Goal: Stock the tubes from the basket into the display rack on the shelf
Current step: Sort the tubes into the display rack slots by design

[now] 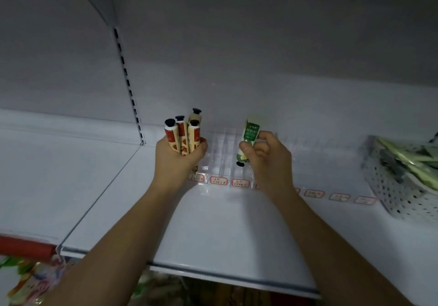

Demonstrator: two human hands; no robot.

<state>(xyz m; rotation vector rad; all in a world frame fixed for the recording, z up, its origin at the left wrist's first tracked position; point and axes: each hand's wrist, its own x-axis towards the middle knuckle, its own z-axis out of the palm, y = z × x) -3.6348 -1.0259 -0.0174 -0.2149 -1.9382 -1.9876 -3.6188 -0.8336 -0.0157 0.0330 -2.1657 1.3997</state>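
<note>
A bunch of red-patterned tubes (182, 137), caps up, is clasped in the left hand (176, 161). A green tube (248, 140), cap down, is pinched by the right hand (267, 161) just above the clear display rack (220, 161) on the shelf (213, 230). More tubes lie in the perforated basket (400, 194) at far right.

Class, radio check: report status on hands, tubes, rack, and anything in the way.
Left hand grips four tubes, caps up. Right hand pinches green tube, cap down, over clear rack. Basket at right, apart. Nothing seen blocking.
</note>
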